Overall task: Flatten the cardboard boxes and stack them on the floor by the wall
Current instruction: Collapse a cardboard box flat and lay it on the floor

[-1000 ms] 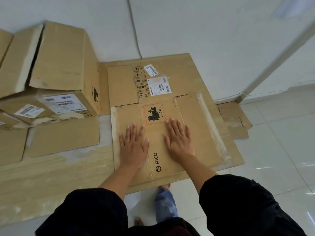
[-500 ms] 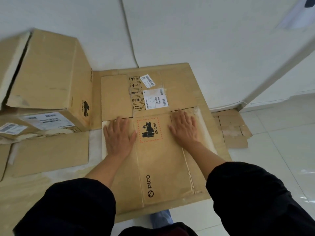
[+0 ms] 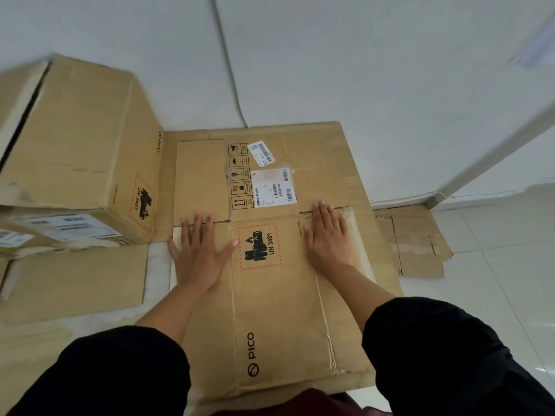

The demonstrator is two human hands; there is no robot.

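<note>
Flattened box: the top sheet (image 3: pixel 279 301), printed PICO and UN 3481, lies flat on the stack by the wall, its far edge now level with the label panel of the sheet beneath.
Change: over the last second both hands have slid from the middle of this sheet toward 12 o'clock and spread apart; the sheet sits farther up the stack than it did, nearer the wall.
Left hand (image 3: pixel 199 252): palm down at 9 o'clock of the battery mark, fingers (image 3: pixel 196 225) straight and fanned wide, pressing, gripping nothing.
Right hand (image 3: pixel 329 237): palm down at 3 o'clock of the mark, fingers straight and close together, tips at the far edge, gripping nothing.
Meaning for the task: this looks like the pressing and squaring step, close to done for this sheet; I judge it flat and roughly aligned.
Stack beneath: a wider flattened sheet (image 3: pixel 318 163) with white shipping labels (image 3: pixel 274 187), its far edge touching the wall (image 3: pixel 360 55).
Still standing: an unflattened box (image 3: pixel 81 151) at 10 o'clock, just beside the stack, so work remains.
Other cardboard: a loose flap (image 3: pixel 75 283) at 8 o'clock; torn scraps (image 3: pixel 417 244) at 3 o'clock on the tiled floor (image 3: pixel 495 280).
Wall detail: a thin cable (image 3: pixel 228 61) runs down toward the stack.
</note>
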